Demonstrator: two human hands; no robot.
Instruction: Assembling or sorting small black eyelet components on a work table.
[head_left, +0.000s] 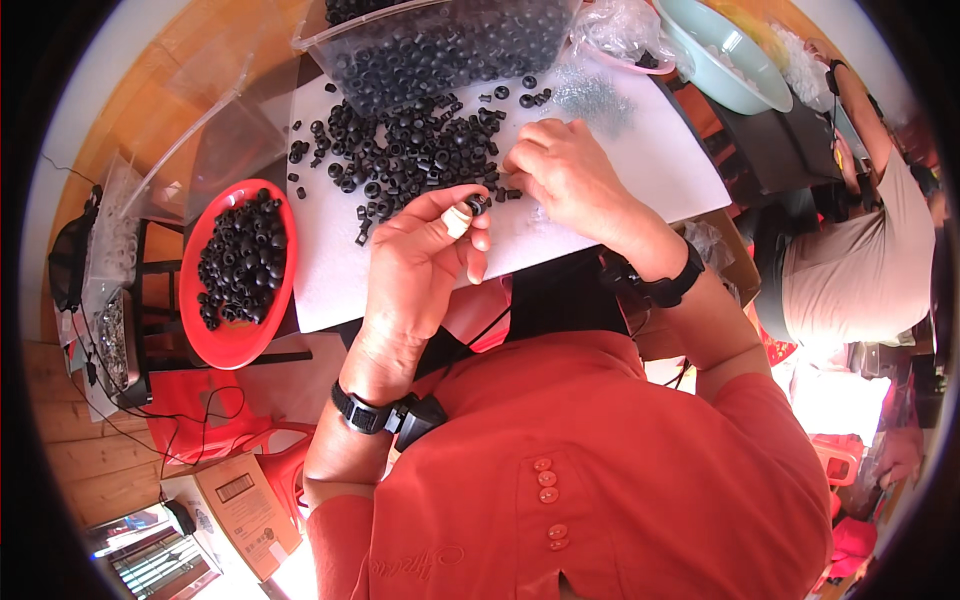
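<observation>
My left hand (415, 265) pinches a small round black plastic part (476, 204) between thumb and fingers, just in front of a loose heap of black plastic parts (425, 150). A pale wrap (457, 221) covers the thumb's tip. Close by on the right, my right hand (570, 180) is bent over the white tabletop (660, 160), its fingertips drawn together at the heap's right edge. Whatever those fingers hold is hidden. A spread of tiny silvery pieces (597, 100), perhaps screws, lies beyond the right hand.
A clear plastic bin (335, 38) full of black parts stands at the back. Left of the table is a red oval tray (225, 352) with more of them. At the far right are a pale green basin (775, 98) and a plastic bag (620, 30). Another person (850, 270) works at right.
</observation>
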